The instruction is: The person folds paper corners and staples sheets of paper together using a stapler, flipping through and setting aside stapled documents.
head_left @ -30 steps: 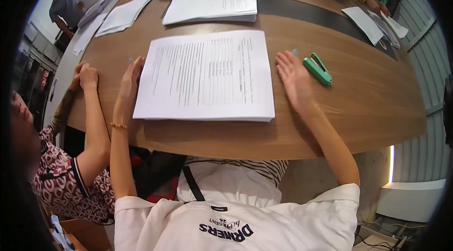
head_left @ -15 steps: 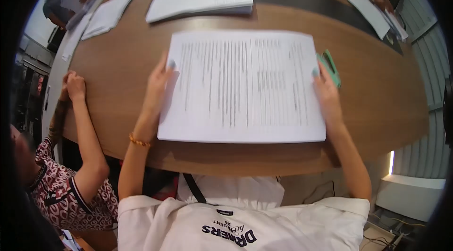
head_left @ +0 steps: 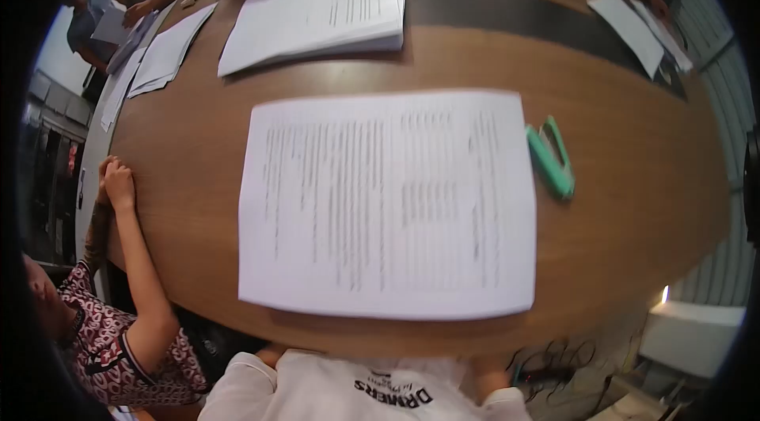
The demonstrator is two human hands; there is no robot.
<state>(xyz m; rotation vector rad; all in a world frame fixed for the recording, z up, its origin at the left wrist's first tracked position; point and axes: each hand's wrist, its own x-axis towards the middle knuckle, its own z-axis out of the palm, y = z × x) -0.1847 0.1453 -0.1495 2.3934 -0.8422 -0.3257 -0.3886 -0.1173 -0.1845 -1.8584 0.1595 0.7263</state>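
Note:
A thick stack of printed paper lies on the wooden table in front of me, its text running sideways to my view. Just beyond its right edge rests a green stapler, its arms spread apart. Neither of my hands shows; both forearms drop below the table's near edge, and only bits of them appear beside my white shirt. Whether my fingers hold anything down there is hidden.
Behind the stack lies another pile of printed sheets, with loose papers to its left. More papers lie at far right. A person in a patterned shirt sits at my left, hands clasped on the table. Other people work at the far side.
Both my hands have let go of the paper stack's sides and dropped below the table edge. The stack now lies on the table, and the view has shifted slightly.

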